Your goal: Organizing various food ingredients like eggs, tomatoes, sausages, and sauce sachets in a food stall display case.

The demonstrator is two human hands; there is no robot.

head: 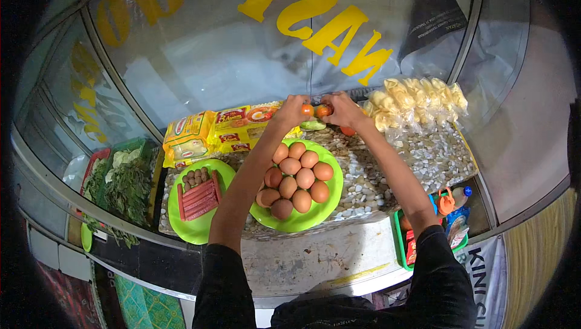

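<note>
At the back of the pebble-patterned counter, my left hand has its fingers around an orange-red tomato. My right hand grips a second tomato, close beside the first. Just below them lies a pale green cucumber. Another tomato rests under my right wrist, partly hidden by it. Yellow instant noodle packs stand left of my left hand. Beneath my forearms sits a lime green plate piled with brown eggs.
A second green plate holds sausages and meatballs. Bagged pale crackers lie at back right. Leafy vegetables fill baskets at left. A green basket with bottles and packets stands at right. Lettered glass encloses the back.
</note>
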